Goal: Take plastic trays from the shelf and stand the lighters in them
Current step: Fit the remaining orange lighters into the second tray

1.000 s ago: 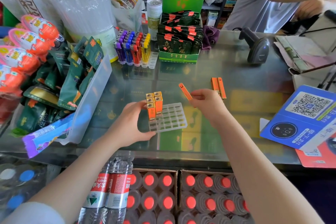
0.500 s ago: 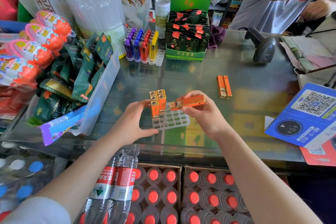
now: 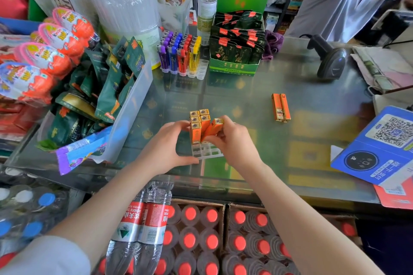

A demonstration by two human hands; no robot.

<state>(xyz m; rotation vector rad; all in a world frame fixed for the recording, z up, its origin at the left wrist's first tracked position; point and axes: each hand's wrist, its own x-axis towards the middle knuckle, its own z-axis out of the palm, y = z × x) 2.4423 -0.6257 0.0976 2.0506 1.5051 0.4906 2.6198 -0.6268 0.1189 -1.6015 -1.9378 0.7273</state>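
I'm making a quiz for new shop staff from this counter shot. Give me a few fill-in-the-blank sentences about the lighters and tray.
1. The right hand pinches a tilted lighter whose colour is ____.
2. The left hand steadies the clear plastic ____ on the glass counter.
3. The number of spare orange lighters lying flat on the counter is ____.
4. The standing lighters fill the tray's far ____ corner.

Missing words: orange; tray; two; left
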